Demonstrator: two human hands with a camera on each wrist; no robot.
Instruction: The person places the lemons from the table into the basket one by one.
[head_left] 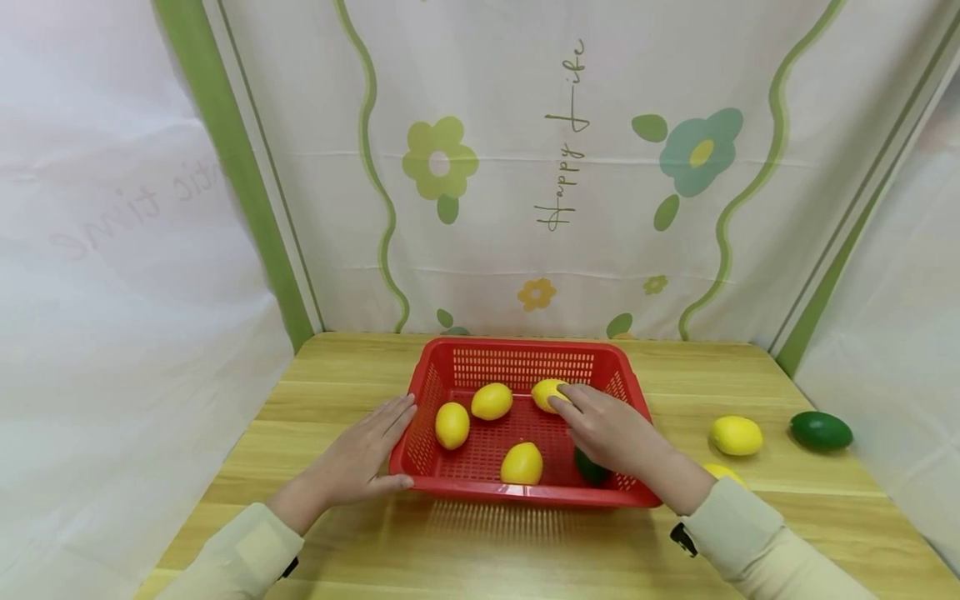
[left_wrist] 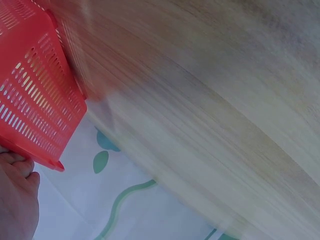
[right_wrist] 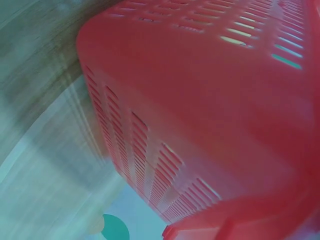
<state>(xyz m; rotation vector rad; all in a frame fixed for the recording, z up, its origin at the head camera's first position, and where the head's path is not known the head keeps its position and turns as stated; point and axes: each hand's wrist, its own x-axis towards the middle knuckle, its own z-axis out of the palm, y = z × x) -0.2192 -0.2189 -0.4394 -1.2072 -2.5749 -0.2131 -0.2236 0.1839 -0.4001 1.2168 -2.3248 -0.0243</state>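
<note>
A red plastic basket [head_left: 517,493] with slotted walls stands on the table. My left hand [head_left: 360,458] rests on its left rim, fingers extended, the thumb near the front corner; the left wrist view shows part of that hand [left_wrist: 17,195] by the rim. Inside the basket, my right hand [head_left: 611,425] pinches a yellow lemon [head_left: 550,395] at the back right. Other lemons in there lie at the left [head_left: 452,426], back [head_left: 492,402] and front [head_left: 522,464]. A dark green oval fruit [head_left: 591,468] is partly hidden under my right hand. Only the basket's outside [right_wrist: 200,110] fills the right wrist view.
On the table to the right of the basket lie a lemon [head_left: 737,436] and a dark green oval fruit [head_left: 821,432]. Another lemon [head_left: 723,475] is mostly covered by my right forearm. A printed curtain [head_left: 487,233] hangs behind the wooden table [head_left: 337,383], with white sheets at both sides.
</note>
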